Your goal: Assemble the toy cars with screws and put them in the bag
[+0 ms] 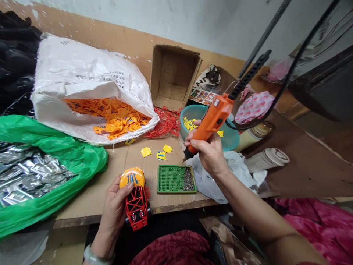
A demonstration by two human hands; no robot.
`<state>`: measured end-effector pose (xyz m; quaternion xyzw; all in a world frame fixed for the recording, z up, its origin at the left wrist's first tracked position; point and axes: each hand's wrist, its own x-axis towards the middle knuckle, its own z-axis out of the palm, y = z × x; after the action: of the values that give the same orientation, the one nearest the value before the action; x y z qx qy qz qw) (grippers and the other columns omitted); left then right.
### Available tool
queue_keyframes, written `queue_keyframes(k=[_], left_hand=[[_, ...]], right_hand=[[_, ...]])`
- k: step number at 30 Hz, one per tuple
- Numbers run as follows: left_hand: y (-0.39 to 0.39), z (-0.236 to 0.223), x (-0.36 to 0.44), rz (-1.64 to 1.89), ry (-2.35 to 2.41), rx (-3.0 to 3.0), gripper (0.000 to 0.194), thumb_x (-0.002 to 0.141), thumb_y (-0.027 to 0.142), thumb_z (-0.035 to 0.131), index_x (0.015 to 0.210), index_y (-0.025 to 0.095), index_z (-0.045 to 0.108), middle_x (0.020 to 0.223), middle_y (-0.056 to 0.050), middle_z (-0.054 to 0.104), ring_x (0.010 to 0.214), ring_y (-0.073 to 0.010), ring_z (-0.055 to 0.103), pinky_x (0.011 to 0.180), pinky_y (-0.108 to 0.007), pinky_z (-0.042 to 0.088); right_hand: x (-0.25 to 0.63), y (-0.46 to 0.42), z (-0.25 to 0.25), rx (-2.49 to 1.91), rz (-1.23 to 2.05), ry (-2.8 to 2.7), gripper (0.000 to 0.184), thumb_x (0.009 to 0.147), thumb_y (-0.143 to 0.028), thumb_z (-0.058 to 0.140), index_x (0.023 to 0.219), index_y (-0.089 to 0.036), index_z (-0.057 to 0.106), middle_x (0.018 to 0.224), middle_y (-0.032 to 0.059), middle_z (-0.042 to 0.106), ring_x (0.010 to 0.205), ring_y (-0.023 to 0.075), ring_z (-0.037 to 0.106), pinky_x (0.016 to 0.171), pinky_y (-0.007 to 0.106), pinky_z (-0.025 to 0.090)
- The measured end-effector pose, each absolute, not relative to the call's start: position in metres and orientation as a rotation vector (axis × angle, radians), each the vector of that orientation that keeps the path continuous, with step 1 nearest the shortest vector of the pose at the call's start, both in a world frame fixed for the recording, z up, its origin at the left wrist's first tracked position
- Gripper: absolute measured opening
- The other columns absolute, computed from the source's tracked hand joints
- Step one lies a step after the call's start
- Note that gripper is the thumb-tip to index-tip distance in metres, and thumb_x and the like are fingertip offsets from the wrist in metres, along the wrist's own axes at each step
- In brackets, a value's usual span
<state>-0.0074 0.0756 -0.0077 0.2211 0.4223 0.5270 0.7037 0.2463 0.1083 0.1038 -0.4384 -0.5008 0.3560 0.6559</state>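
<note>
My left hand (117, 197) grips a toy car (135, 200) with a yellow-orange hood and a red lattice frame, held at the table's front edge. In my right hand (209, 151) is an orange electric screwdriver (211, 121), its tip pointing down and left. The tip is just above the upper right corner of a green screw tray (171, 178). Small screws (188, 179) are heaped at the tray's right side, with a few scattered across its holes. Several yellow car panels (146, 151) lie on the cardboard behind the tray.
A white sack (82, 66) spills orange plastic parts (121, 119) at the back left. Silvery parts fill a green bag (91, 162). Behind my right hand stands a teal bowl (231, 138) of yellow pieces, near red frames (167, 123) and a cardboard box (175, 73). A cable (292, 70) hangs at right.
</note>
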Motion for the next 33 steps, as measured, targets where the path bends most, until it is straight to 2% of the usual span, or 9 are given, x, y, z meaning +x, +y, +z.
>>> queue_keyframes(k=[3,9,19,33], left_hand=[[0.076,-0.008,-0.009,1.162,0.947,0.477,0.051,0.055,0.031,0.094,0.099,0.015,0.072,0.076,-0.003,0.076,0.055,-0.0151,0.067,0.051,-0.023,0.059],[0.076,-0.007,-0.009,1.167,0.941,0.451,0.05,0.055,0.027,0.095,0.099,0.015,0.074,0.078,-0.003,0.077,0.058,-0.0153,0.069,0.052,-0.022,0.06],[0.076,-0.005,-0.008,1.149,0.946,0.455,0.052,0.055,0.028,0.095,0.1,0.014,0.073,0.077,-0.004,0.076,0.056,-0.015,0.068,0.052,-0.023,0.059],[0.077,-0.009,-0.01,1.13,0.92,0.477,0.051,0.059,0.029,0.093,0.102,0.014,0.071,0.078,-0.004,0.075,0.056,-0.0149,0.067,0.053,-0.023,0.059]], right_hand=[[0.241,0.098,0.089,-0.999,0.8,-1.07,0.028,0.081,-0.029,0.076,0.104,-0.023,0.061,0.069,-0.0065,0.063,0.054,0.0126,0.061,0.055,0.027,0.052],[0.232,0.099,0.062,-1.028,0.789,-0.999,0.034,0.08,-0.042,0.078,0.099,-0.022,0.059,0.059,-0.0079,0.058,0.044,0.012,0.056,0.045,0.025,0.049],[0.225,0.109,0.055,-1.014,0.878,-0.963,0.036,0.076,-0.042,0.079,0.096,-0.022,0.055,0.059,-0.0085,0.056,0.043,0.0111,0.054,0.043,0.023,0.049],[0.228,0.112,0.045,-1.019,0.874,-0.988,0.033,0.078,-0.039,0.078,0.096,-0.023,0.055,0.061,-0.0089,0.057,0.043,0.0102,0.055,0.042,0.021,0.048]])
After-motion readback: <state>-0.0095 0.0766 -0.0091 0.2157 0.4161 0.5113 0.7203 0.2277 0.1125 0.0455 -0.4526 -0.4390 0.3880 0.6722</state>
